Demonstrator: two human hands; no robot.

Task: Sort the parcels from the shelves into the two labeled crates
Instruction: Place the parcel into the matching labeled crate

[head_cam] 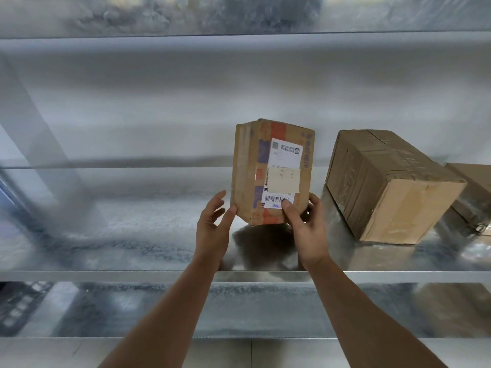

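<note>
A small cardboard parcel (271, 171) with orange tape, a white shipping label and a barcode is lifted above the metal shelf (132, 235), its label side facing me. My right hand (305, 224) grips its lower right corner, thumb on the barcode and fingers behind. My left hand (215, 224) touches the lower left edge with the thumb; its fingers are spread and relaxed. No crate is in view.
A larger taped cardboard box (388, 187) lies tilted on the same shelf just right of the held parcel. Another box (475, 192) shows at the right edge. A shelf board (239, 35) runs overhead, and a lower shelf (239, 314) sits below.
</note>
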